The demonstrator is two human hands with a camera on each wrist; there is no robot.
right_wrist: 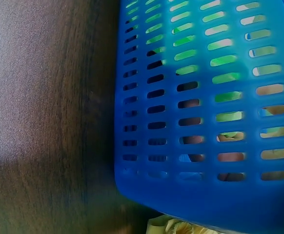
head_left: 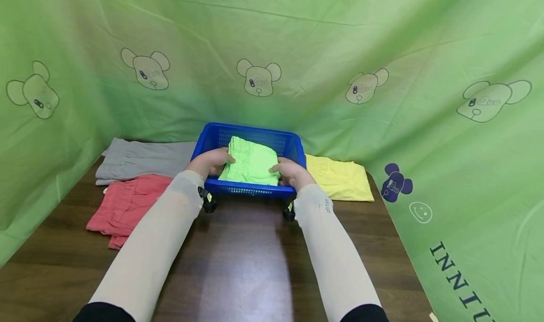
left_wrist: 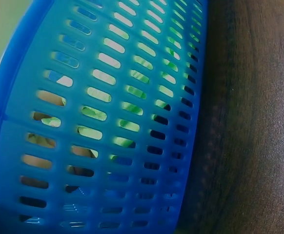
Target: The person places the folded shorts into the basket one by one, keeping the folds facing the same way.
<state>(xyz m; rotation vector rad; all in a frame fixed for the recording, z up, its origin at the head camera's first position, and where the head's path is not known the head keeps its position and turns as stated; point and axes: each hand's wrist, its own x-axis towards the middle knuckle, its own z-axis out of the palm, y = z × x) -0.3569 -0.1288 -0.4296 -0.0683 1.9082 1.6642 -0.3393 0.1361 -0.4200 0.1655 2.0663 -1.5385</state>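
Note:
A folded pair of lime-green shorts [head_left: 252, 161] with a gathered waistband is inside the blue plastic basket [head_left: 255, 188], tilted so that its top face shows. My left hand [head_left: 211, 161] grips the shorts at their left edge, thumb on top and fingers underneath out of sight. At the opposite edge, my right hand [head_left: 293, 172] holds them the same way, its thumb lying over the fabric. Both wrists reach over the basket's front rim. Through the slotted basket wall [left_wrist: 103, 141] in the left wrist view, bits of green cloth and skin show; the right wrist view has the same.
Folded grey clothing [head_left: 146, 159] lies left of the basket, with red shorts [head_left: 127, 204] in front of it. A folded yellow garment [head_left: 340, 178] lies to the right. Green printed curtains [head_left: 310, 43] hang behind and beside the dark wooden surface [head_left: 242, 256].

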